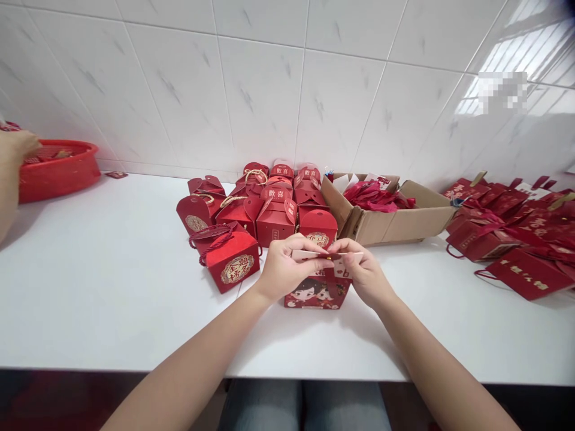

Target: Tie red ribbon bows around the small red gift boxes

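A red gift box [314, 296] printed with cartoon figures stands upright on the white table in front of me. My left hand [290, 263] pinches the pale flap at the left of its top. On the other side, my right hand [359, 266] grips the top edge from the right, thumb in front. The fingertips of both hands meet near the middle of the top, where a dark red strip runs down the front. Just to the left sits a red box with a gold emblem [236, 269] and a dark red cord handle, touched by neither hand.
Several red gift boxes [276, 218] are grouped behind, near the tiled wall. A cardboard box [395, 224] holds red ribbons [375, 196]. More finished-looking red boxes [532, 272] crowd the right. At far left, another person's arm [11, 173] is beside a red basin [60, 179].
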The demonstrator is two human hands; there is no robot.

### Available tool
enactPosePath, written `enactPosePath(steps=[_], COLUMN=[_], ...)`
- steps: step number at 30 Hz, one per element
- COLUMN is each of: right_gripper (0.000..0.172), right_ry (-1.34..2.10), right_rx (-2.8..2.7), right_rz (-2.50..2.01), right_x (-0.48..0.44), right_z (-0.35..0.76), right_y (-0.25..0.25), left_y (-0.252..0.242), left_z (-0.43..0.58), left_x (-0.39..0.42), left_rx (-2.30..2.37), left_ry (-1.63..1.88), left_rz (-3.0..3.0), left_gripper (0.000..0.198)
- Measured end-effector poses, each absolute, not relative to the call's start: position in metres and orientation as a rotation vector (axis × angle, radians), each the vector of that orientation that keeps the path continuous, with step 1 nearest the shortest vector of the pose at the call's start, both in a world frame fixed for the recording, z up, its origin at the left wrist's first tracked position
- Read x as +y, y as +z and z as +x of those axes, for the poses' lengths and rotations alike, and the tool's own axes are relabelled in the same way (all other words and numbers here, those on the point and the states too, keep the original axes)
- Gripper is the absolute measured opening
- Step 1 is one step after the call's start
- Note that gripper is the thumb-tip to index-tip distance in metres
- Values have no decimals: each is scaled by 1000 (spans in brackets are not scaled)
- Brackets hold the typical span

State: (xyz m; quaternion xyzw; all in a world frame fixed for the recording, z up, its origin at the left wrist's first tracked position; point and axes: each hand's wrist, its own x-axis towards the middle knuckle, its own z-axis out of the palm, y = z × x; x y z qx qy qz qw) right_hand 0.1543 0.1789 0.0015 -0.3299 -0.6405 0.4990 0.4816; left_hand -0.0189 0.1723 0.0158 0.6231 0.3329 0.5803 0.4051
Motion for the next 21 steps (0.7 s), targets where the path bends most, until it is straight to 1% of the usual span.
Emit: enactPosePath(steps=[2,3,5,6,7,8,10,12,14,15,18,21], right_gripper=[46,54,77,84,85,83,70,49,26,19,11,8], right_ry=[1170,1104,912,816,737,674,559,459,416,413,388,402], right_rx=[-1618,-1672,-1800,-1841,-1855,-1840,-1741,-1656,-1703,-1771,-1909,-1843], right_rz=[-811,-831,-891,-918,-938,-951,-961,-978,-986,-977,-893,-816], right_x=[179,179,179,179,180,181,185,188,189,189,187,186], right_z=[155,154,151,148,147,145,145,149,155,157,160,159], right_y=[1,1,-1,-2,-4,-6,-9,-8,-6,-4,1,3], left_y=[19,21,24,25,26,27,27,26,24,24,23,22], left_z=[-20,-20,-21,-22,-23,-23,-24,-24,-24,-24,-24,-24], left_x=[172,172,172,172,173,173,174,175,176,176,177,178], left_rx=[869,890,935,953,968,979,1000,1017,1024,1025,1018,1027], left_ry=[1438,1441,1478,1509,1540,1566,1596,1613,1630,1641,1674,1688], left_rz=[1426,1365,1280,1256,1241,1230,1210,1195,1192,1196,1212,1229], left_gripper=[23,25,26,26,26,25,25,24,24,24,23,22])
